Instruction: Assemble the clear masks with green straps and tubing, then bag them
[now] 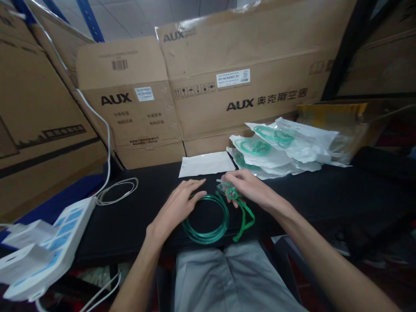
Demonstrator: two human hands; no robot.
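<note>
A coil of green clear tubing (208,237) lies on the black table in front of me. My left hand (182,201) is at the coil's upper left side, fingers stretched out and thumb over the tubing's edge; whether it presses on the coil I cannot tell. To the right of the coil, my right hand (242,184) is closed on a clear plastic oxygen mask (224,187) with a green ring. The mask's green strap (248,219) hangs in a loop below that hand. Part of the mask is hidden by the fingers.
Behind the hands lies a flat white paper sheet (208,164). Several clear-and-white packs (282,149) with green tubing are piled at the back right. Large cardboard boxes (201,108) form a wall behind. A white power strip (69,232) and a looped cable (118,201) are left.
</note>
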